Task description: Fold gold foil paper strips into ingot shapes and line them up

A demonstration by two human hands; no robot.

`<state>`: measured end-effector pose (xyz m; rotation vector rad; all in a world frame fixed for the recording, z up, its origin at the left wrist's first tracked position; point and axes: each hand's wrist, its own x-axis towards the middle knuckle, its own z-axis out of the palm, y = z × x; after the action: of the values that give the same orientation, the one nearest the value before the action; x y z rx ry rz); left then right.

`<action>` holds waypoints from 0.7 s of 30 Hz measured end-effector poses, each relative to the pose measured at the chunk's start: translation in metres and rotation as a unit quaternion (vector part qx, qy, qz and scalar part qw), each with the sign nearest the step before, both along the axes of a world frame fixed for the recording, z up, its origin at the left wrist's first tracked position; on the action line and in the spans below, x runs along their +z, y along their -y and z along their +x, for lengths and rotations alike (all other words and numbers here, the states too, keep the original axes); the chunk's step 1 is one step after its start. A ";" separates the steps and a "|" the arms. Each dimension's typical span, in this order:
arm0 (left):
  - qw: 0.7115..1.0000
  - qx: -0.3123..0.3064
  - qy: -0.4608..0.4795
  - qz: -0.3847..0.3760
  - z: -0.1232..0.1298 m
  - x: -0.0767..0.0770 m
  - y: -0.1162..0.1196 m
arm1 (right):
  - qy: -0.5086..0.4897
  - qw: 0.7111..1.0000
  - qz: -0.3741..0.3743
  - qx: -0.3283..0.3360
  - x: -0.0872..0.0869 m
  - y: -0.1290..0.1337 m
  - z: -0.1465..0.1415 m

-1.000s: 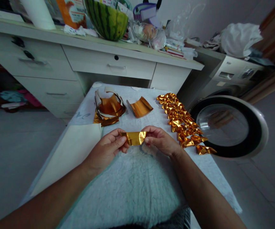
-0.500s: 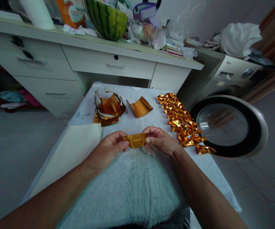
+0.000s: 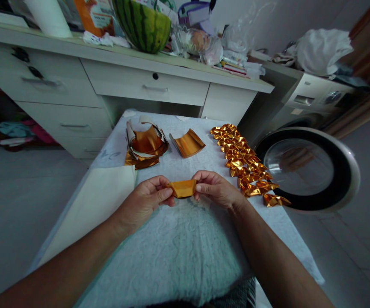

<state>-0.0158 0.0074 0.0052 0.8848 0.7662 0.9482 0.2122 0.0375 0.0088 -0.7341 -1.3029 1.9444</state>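
A small folded piece of gold foil paper [image 3: 184,188] is stretched level between my two hands over the cloth-covered table. My left hand [image 3: 154,194] pinches its left end between thumb and fingers. At its right end, my right hand [image 3: 213,188] grips it the same way. Beyond them lies a curved stack of gold foil sheets [image 3: 189,143]. Left of that sits a larger curled bundle of gold foil sheets [image 3: 146,141] with pale backing. Several folded gold foil pieces [image 3: 244,162], pointed at the ends, stand in overlapping rows on the right.
The table [image 3: 168,248] has a pale cloth and a cream sheet [image 3: 91,209] along its left. Behind it stands a white drawer cabinet [image 3: 146,85] with a cut watermelon [image 3: 143,28] on top. An open washing machine door [image 3: 306,169] juts close to the table's right edge.
The folded foil piece has tilted slightly, and my left fingers have shifted a little on its end. Both hands stay in nearly the same place.
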 end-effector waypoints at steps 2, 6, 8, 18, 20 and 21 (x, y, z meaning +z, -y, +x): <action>0.999 0.016 -0.034 0.011 0.000 -0.003 -0.001 | 0.010 1.000 0.003 0.003 0.001 0.000 0.000; 0.997 0.038 -0.060 0.024 -0.001 -0.006 -0.003 | 0.035 0.999 0.008 0.021 0.001 0.001 -0.001; 0.998 0.032 -0.051 0.025 -0.001 -0.006 -0.003 | 0.038 0.999 0.003 0.018 0.000 0.001 -0.002; 0.998 0.013 -0.060 0.029 -0.002 -0.007 -0.004 | 0.067 0.997 0.003 0.036 0.001 0.001 -0.001; 0.997 0.017 -0.071 0.039 -0.002 -0.008 -0.004 | 0.071 0.997 0.001 0.043 0.000 0.002 -0.001; 0.996 0.009 -0.076 0.044 -0.002 -0.007 -0.004 | 0.069 0.997 0.001 0.035 0.000 0.002 -0.002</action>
<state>-0.0178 0.0110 -0.0019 1.0367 0.8683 0.9444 0.2105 0.0359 0.0084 -0.8452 -1.4299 1.9769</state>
